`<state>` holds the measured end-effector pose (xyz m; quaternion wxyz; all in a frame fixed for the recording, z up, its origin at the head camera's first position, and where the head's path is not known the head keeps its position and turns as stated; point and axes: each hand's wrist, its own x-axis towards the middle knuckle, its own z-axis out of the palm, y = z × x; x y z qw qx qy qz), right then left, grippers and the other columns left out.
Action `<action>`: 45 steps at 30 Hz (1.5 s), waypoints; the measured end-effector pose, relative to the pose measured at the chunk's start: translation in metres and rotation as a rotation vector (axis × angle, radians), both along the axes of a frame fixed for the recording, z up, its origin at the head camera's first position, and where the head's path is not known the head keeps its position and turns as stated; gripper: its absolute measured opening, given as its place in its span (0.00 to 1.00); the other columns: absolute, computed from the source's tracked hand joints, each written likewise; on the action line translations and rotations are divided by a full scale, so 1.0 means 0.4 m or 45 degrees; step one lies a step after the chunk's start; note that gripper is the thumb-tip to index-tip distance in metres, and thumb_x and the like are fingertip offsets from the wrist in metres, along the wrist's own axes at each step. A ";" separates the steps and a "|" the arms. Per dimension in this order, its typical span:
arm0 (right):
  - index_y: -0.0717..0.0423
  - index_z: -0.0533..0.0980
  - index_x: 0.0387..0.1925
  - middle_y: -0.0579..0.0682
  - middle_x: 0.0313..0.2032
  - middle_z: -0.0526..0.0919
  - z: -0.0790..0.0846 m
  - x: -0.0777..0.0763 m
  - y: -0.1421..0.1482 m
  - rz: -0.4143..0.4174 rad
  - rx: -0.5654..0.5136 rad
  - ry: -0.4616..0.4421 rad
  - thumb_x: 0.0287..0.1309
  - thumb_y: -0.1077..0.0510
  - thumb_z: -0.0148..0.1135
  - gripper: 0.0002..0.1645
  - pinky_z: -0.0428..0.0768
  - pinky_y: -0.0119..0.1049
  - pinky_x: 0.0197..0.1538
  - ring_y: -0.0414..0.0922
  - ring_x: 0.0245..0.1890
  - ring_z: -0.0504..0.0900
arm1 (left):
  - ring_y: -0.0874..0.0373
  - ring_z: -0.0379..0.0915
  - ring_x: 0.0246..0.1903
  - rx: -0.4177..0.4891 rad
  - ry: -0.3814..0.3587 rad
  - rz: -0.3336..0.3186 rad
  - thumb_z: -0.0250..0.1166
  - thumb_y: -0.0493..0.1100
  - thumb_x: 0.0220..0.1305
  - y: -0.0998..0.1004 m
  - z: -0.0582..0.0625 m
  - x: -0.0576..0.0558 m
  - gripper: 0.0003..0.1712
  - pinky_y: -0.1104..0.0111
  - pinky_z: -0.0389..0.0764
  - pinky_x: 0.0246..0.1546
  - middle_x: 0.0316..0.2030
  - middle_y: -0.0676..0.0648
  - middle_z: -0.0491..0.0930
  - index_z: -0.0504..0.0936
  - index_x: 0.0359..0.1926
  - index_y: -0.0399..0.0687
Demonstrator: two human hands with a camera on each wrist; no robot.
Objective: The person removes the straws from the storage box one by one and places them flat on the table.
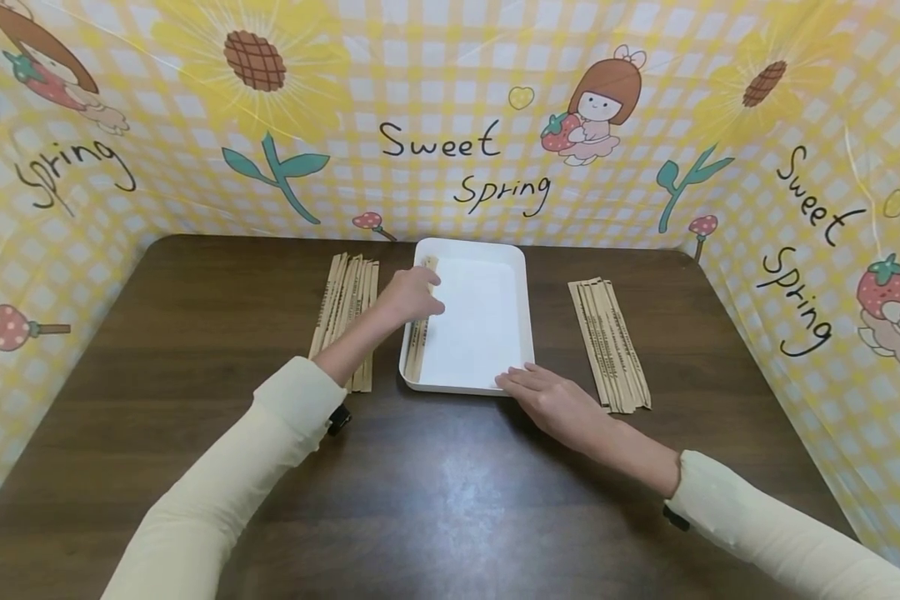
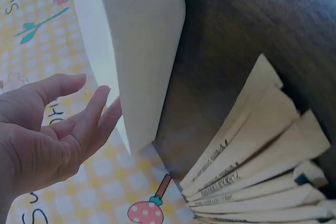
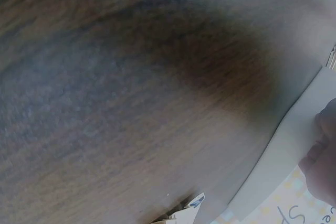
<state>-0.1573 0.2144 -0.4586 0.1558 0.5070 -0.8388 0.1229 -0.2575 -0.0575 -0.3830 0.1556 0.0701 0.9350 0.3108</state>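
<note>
A white rectangular tray [image 1: 480,321] lies on the table, with a slim paper-wrapped pair of chopsticks [image 1: 417,354] along its left wall. Over that side is my left hand [image 1: 411,296], thumb and fingers apart, fingertips above the wrapped pair. In the left wrist view, nothing shows between the thumb and fingers, and some fingertips are hidden behind the tray's wall [image 2: 142,51]. My right hand [image 1: 555,404] rests its straight fingers on the tray's near right corner. Only a blurred part of this hand [image 3: 321,169] shows at the right wrist view's edge.
A stack of paper-wrapped chopsticks [image 1: 348,287] lies left of the tray, partly under my left forearm in view. Another stack [image 1: 611,346] lies to the right. Patterned cloth [image 1: 435,100] encloses the brown table [image 1: 217,300] at the back and sides.
</note>
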 end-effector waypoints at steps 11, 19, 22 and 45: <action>0.67 0.80 0.54 0.57 0.51 0.85 -0.008 -0.001 0.001 -0.001 -0.011 0.001 0.53 0.73 0.68 0.24 0.75 0.46 0.62 0.52 0.54 0.82 | 0.45 0.79 0.46 -0.024 0.007 0.014 0.64 0.35 0.61 0.035 -0.035 -0.002 0.32 0.59 0.81 0.47 0.64 0.35 0.71 0.71 0.66 0.32; 0.68 0.80 0.54 0.59 0.51 0.84 -0.008 0.000 0.001 0.003 -0.017 -0.003 0.53 0.72 0.69 0.24 0.75 0.48 0.62 0.53 0.54 0.82 | 0.50 0.78 0.31 -0.031 0.042 0.005 0.62 0.33 0.59 0.044 -0.052 -0.003 0.31 0.65 0.79 0.31 0.57 0.34 0.77 0.72 0.64 0.31; 0.69 0.79 0.54 0.59 0.51 0.84 -0.004 0.001 0.000 0.006 -0.014 -0.002 0.53 0.72 0.69 0.23 0.74 0.48 0.62 0.53 0.54 0.82 | 0.55 0.70 0.22 -0.054 0.042 0.014 0.61 0.33 0.59 0.048 -0.060 -0.007 0.14 0.69 0.71 0.22 0.35 0.38 0.79 0.77 0.46 0.32; 0.67 0.80 0.54 0.58 0.51 0.84 -0.008 -0.003 0.003 -0.006 -0.009 -0.013 0.53 0.73 0.68 0.24 0.74 0.47 0.62 0.52 0.54 0.82 | 0.57 0.66 0.16 -0.213 0.104 -0.043 0.54 0.28 0.63 0.076 -0.101 -0.017 0.13 0.71 0.66 0.13 0.17 0.47 0.65 0.68 0.23 0.41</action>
